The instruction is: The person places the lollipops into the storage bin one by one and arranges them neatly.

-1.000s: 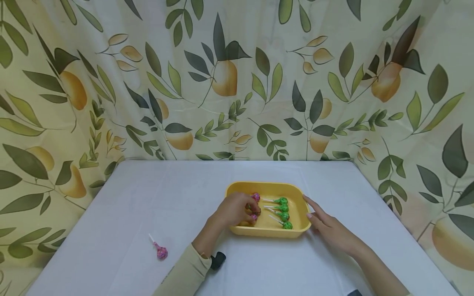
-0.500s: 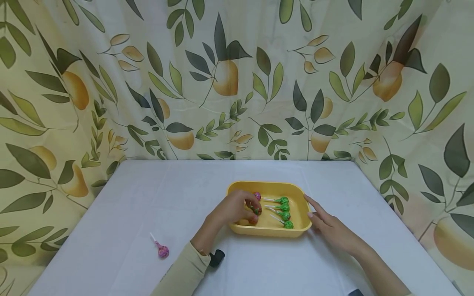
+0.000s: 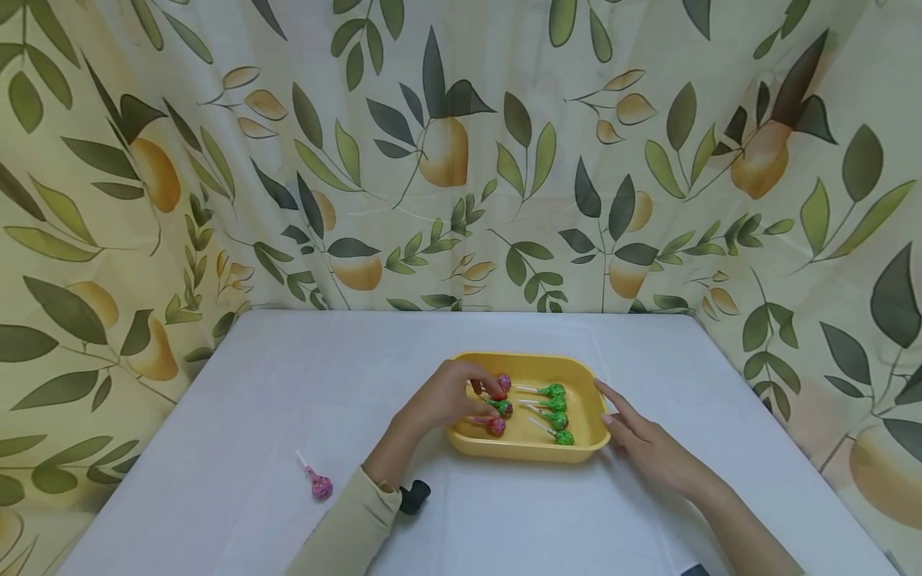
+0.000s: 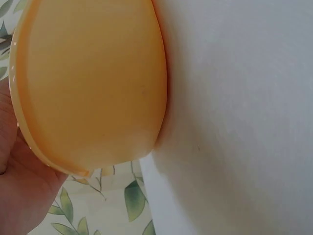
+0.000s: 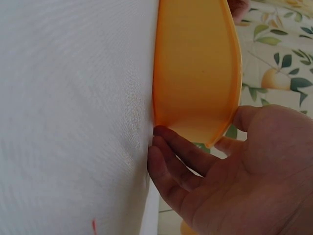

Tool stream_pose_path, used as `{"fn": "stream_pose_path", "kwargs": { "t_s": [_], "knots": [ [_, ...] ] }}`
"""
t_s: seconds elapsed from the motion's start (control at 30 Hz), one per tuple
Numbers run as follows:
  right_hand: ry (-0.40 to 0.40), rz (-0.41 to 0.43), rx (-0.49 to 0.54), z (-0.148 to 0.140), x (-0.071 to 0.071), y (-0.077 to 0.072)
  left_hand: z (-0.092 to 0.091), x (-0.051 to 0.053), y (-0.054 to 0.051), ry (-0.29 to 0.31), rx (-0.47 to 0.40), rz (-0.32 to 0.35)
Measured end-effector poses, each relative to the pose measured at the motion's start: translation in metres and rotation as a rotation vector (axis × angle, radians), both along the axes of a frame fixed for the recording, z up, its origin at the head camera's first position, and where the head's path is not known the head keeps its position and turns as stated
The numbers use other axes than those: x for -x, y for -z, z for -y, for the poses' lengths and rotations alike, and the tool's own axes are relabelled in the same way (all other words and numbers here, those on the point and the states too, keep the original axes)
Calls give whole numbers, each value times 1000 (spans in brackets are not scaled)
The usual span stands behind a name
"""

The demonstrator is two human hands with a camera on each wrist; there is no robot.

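A yellow tray (image 3: 526,453) holds several lollipops. Along its right half lies a row of green lollipops (image 3: 553,405), sticks pointing left. In the left half are a pink lollipop (image 3: 505,382) at the back, a green lollipop (image 3: 503,409) in the middle and another pink lollipop (image 3: 495,426) in front. My left hand (image 3: 446,396) reaches over the tray's left end, its thumb and fingers parted around the middle green lollipop; fingertip contact is unclear. My right hand (image 3: 651,448) rests its extended fingers and thumb against the tray's right end.
One pink lollipop (image 3: 320,486) lies on the white-covered table (image 3: 216,448) to the left of my left forearm. A curtain (image 3: 461,160) printed with leaves and fruit hangs behind the table and along both sides.
My left hand has drawn slightly back to the left, uncovering the front pink lollipop and the middle green one, which lies still in the tray. My right hand keeps its place.
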State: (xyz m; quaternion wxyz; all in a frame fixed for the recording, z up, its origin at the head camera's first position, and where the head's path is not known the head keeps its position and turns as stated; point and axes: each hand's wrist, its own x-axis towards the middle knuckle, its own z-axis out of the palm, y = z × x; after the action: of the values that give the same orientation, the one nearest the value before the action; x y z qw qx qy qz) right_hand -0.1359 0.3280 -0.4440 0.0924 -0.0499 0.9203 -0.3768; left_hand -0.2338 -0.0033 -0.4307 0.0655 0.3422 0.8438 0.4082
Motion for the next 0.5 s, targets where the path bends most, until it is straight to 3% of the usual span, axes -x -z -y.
{"fn": "stream_pose_path", "kwargs": {
  "t_s": [0.23,0.5],
  "knots": [
    [-14,-8,10,-1,1,1,13,0,-3,-2,-48,-45],
    [-25,-23,18,-2,1,2,33,0,-1,-58,-69,-46]
  ]
}}
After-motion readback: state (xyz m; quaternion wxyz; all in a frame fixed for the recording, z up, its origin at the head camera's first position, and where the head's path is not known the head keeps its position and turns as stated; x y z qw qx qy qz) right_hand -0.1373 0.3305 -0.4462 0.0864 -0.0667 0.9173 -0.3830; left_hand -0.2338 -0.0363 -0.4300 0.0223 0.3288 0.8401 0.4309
